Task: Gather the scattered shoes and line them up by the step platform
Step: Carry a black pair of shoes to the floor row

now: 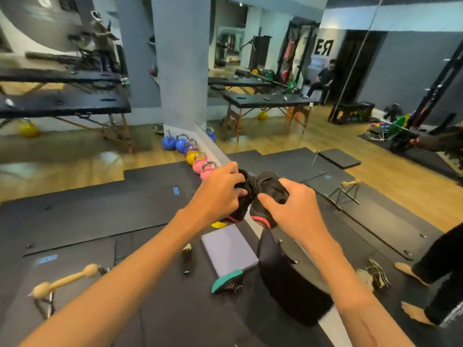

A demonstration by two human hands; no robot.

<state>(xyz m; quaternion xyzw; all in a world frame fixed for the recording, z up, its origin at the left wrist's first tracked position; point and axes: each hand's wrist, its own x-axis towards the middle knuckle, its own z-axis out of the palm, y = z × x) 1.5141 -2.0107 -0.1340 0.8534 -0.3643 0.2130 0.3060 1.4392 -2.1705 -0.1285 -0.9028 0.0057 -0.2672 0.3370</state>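
Two black shoes with pink soles are held up in the head view, toes touching. The left hand (220, 190) curls its fingers round the left black shoe (241, 196); the right hand (294, 209) grips the right black shoe (269, 194). Below them, at about six o'clock, a pale step platform (229, 249) lies on the black floor mat (100, 216), a teal-soled shoe (226, 281) touching its near edge. Another shoe (187, 257) lies at its nine o'clock, and a striped shoe (378, 272) well off at three o'clock.
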